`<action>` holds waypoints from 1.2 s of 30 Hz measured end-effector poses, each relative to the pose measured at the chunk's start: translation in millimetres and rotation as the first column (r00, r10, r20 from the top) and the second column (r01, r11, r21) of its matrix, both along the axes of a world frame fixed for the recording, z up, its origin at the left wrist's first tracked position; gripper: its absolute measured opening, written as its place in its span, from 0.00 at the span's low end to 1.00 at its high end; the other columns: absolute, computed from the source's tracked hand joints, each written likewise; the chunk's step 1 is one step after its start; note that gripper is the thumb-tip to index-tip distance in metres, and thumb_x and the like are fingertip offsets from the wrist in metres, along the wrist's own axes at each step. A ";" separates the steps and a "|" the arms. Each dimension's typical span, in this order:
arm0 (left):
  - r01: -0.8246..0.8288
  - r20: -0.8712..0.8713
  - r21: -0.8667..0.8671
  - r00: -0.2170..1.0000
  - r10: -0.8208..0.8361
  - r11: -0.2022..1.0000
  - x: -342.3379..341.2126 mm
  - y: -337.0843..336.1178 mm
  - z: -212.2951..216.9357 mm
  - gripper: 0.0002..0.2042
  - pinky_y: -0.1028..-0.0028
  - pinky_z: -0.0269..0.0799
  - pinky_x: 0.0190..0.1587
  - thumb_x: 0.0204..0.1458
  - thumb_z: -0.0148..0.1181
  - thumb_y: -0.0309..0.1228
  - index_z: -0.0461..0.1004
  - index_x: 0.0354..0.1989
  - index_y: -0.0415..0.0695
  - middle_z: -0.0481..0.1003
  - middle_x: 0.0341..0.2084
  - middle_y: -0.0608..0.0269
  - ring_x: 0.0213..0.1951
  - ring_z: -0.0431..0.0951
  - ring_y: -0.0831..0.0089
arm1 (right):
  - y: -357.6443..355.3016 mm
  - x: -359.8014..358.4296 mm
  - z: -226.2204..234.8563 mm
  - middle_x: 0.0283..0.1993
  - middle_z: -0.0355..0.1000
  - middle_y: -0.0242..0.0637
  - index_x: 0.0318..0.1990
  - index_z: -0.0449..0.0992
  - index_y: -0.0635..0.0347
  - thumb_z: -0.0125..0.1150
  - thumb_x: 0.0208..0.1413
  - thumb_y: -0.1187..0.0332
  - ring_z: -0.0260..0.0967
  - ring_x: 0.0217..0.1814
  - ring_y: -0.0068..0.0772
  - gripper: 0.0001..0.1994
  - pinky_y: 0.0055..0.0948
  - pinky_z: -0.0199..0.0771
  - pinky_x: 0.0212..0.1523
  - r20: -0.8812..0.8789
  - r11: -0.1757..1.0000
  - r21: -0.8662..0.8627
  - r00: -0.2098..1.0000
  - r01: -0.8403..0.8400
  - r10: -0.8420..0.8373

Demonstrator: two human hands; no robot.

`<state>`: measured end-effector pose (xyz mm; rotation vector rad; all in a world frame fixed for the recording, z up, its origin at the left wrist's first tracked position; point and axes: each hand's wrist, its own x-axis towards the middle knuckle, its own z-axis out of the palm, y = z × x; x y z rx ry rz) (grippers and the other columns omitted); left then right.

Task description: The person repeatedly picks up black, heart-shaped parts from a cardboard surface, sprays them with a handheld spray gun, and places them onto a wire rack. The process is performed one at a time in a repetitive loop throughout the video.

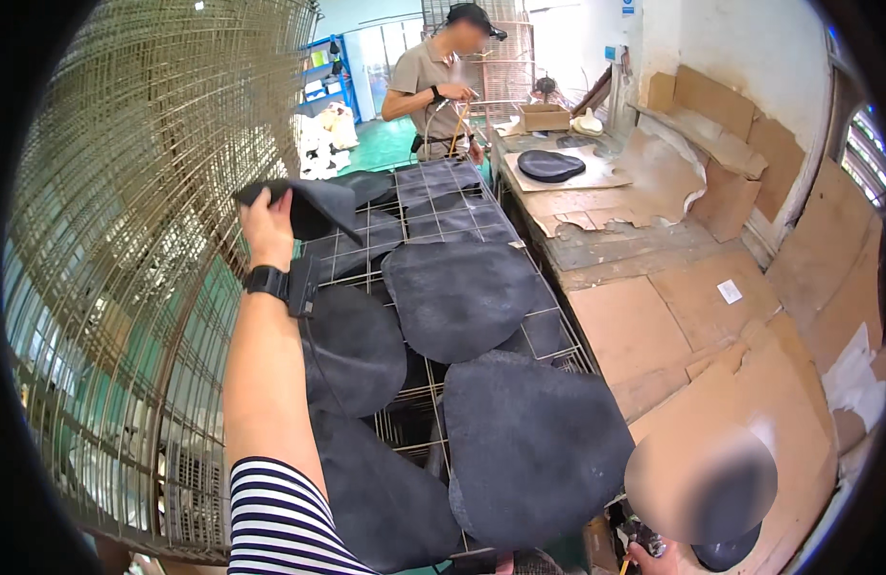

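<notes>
Cardboard sheets cover the counter (pixel 654 326) on the right, and to its left a wire rack (pixel 462 216) runs away from the camera, loaded with dark grey rounded pads lying flat and overlapping one another. A large wire mesh cage (pixel 146 240) curves up along the left side.

The person's left arm rises from the lower edge in a striped sleeve (pixel 280 522), forearm stretched up and forward over the rack, a black watch (pixel 268 281) on the wrist. The left hand (pixel 266 225) is raised above the far-left part of the rack and closed on the edge of a dark grey pad (pixel 314 206) — the pad is lifted clear of the others and folds over to the right of the fingers. The right hand is not in view.

A big pad (pixel 457 297) lies mid-rack, another (pixel 534 446) nearest the camera. Farther back, a co-worker (pixel 438 77) stands at the rack's far end with hands close together; one more dark pad (pixel 550 165) rests on the counter near them.
</notes>
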<state>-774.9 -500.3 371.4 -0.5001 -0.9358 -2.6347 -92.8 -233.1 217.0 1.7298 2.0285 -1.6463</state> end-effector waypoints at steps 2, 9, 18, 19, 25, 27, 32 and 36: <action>-0.041 0.297 -0.064 0.953 0.059 0.997 -32.8 -41.3 -63.2 0.12 0.60 0.74 0.39 0.52 0.52 0.25 0.60 0.45 0.41 0.68 0.36 0.53 0.37 0.72 0.60 | 2.5 -0.2 -13.6 0.34 0.74 0.39 0.51 0.68 0.65 0.67 0.47 0.62 0.71 0.28 0.27 0.26 0.25 0.74 0.27 0.027 1.000 -0.024 1.000 0.017 -0.016; -0.020 0.761 -0.270 0.608 0.226 0.963 -9.2 -39.7 -154.7 0.22 0.61 0.69 0.44 0.51 0.55 0.33 0.60 0.54 0.40 0.62 0.50 0.52 0.43 0.69 0.58 | -5.5 -5.0 -27.1 0.34 0.73 0.32 0.50 0.70 0.63 0.65 0.49 0.67 0.67 0.29 0.22 0.21 0.22 0.71 0.27 -0.191 0.998 -0.013 0.980 -0.061 0.058; 0.048 0.366 -0.206 0.930 0.032 0.977 83.1 -6.6 -58.6 0.15 0.63 0.71 0.46 0.56 0.50 0.28 0.60 0.48 0.35 0.65 0.42 0.54 0.41 0.72 0.59 | -2.0 34.7 -49.1 0.34 0.71 0.31 0.49 0.70 0.63 0.65 0.49 0.67 0.65 0.29 0.20 0.20 0.21 0.65 0.28 -0.329 0.997 -0.008 0.941 -0.082 0.075; 0.089 0.365 -0.161 0.931 -0.024 0.983 100.5 4.3 -45.4 0.12 0.64 0.71 0.45 0.55 0.52 0.27 0.62 0.44 0.36 0.67 0.39 0.55 0.40 0.73 0.59 | -1.8 40.9 -51.4 0.35 0.71 0.31 0.50 0.69 0.64 0.65 0.48 0.68 0.65 0.32 0.21 0.21 0.22 0.67 0.32 -0.371 0.997 0.001 0.926 -0.078 0.072; 0.289 0.127 -0.151 0.954 -0.271 0.946 212.4 27.7 -4.5 0.05 0.68 0.71 0.46 0.52 0.56 0.26 0.70 0.34 0.36 0.72 0.32 0.55 0.38 0.73 0.64 | 5.8 111.9 -76.2 0.38 0.72 0.37 0.52 0.66 0.67 0.67 0.46 0.66 0.68 0.39 0.25 0.26 0.27 0.70 0.44 -0.421 0.994 0.111 0.906 0.003 0.044; 0.398 0.050 -0.277 0.915 -0.401 0.874 225.9 28.2 4.0 0.07 0.68 0.71 0.46 0.53 0.55 0.26 0.70 0.35 0.35 0.73 0.35 0.53 0.39 0.73 0.64 | 10.6 140.0 -68.6 0.44 0.72 0.36 0.54 0.66 0.67 0.68 0.46 0.64 0.66 0.45 0.22 0.29 0.24 0.67 0.46 -0.438 0.993 0.100 0.899 0.062 -0.012; 0.473 -0.063 -0.236 0.864 -0.499 0.849 358.6 45.2 20.6 0.09 0.70 0.70 0.50 0.58 0.49 0.27 0.69 0.41 0.33 0.72 0.35 0.53 0.41 0.72 0.66 | 23.8 227.0 -42.9 0.40 0.71 0.34 0.53 0.67 0.62 0.66 0.48 0.62 0.67 0.42 0.25 0.25 0.26 0.68 0.45 -0.398 0.972 0.187 0.916 0.142 -0.058; 0.660 -0.036 -0.241 0.726 -0.686 0.711 490.8 152.0 -13.4 0.09 0.71 0.72 0.44 0.58 0.48 0.26 0.67 0.43 0.33 0.71 0.32 0.56 0.39 0.72 0.66 | 23.6 312.1 -40.3 0.38 0.70 0.31 0.52 0.67 0.62 0.65 0.49 0.68 0.67 0.39 0.23 0.23 0.25 0.69 0.41 -0.462 0.923 0.147 0.849 0.357 -0.255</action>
